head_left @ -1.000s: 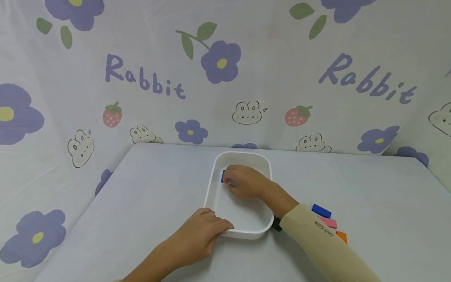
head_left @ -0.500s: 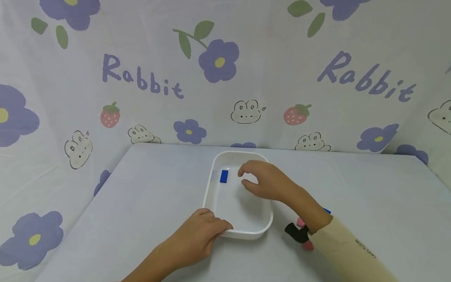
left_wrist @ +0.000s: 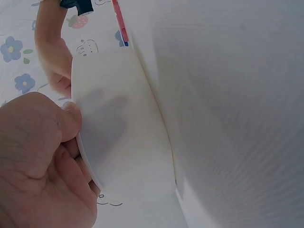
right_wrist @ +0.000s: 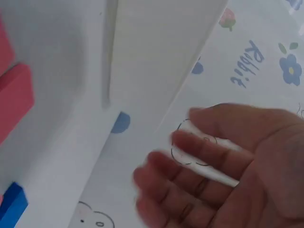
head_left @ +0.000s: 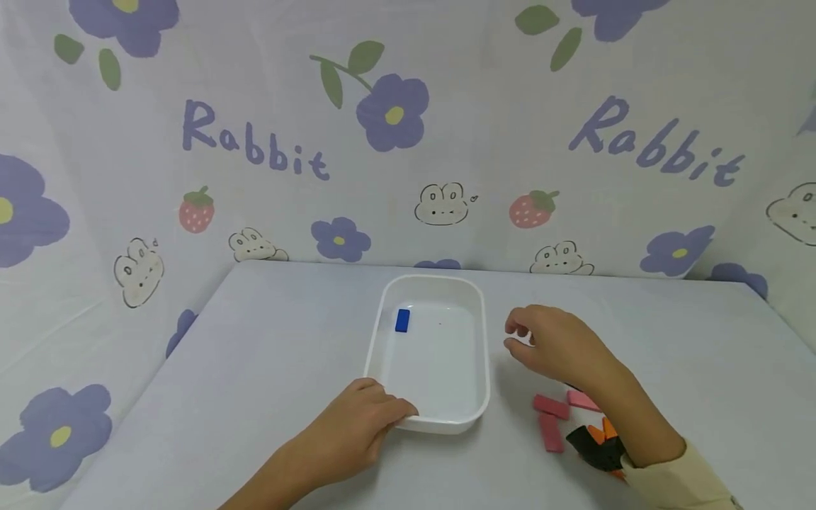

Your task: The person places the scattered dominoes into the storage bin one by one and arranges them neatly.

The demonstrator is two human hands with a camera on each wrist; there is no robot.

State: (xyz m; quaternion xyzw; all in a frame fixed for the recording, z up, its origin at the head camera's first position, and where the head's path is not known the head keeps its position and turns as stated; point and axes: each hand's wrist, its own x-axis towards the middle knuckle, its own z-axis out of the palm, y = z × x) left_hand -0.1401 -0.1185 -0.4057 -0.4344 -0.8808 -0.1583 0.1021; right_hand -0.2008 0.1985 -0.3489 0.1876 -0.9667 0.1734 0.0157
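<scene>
A white rectangular tray (head_left: 440, 426) with rounded corners stands on the table. One blue block (head_left: 402, 320) lies inside it near the far left wall. My left hand (head_left: 357, 425) grips the tray's near left corner, the thumb over the rim; the left wrist view shows the thumb and fingers pinching the edge. My right hand (head_left: 561, 343) hovers just right of the tray, fingers loosely bent and nothing between them. Below it on the table lie dark pink blocks (head_left: 551, 433), a lighter pink block (head_left: 583, 401) and orange blocks (head_left: 608, 428), partly hidden by my wrist.
A black wrist mount (head_left: 596, 448) sits under my right wrist, over the orange blocks. In the right wrist view a blue block (right_wrist: 13, 205) lies beside the pink ones. A white cloth (head_left: 408, 156) printed with flowers and rabbits hangs behind the white table (head_left: 287, 326).
My right hand let go of the blue block inside the tray and moved right, out over the rim. My left hand stays on the tray's corner.
</scene>
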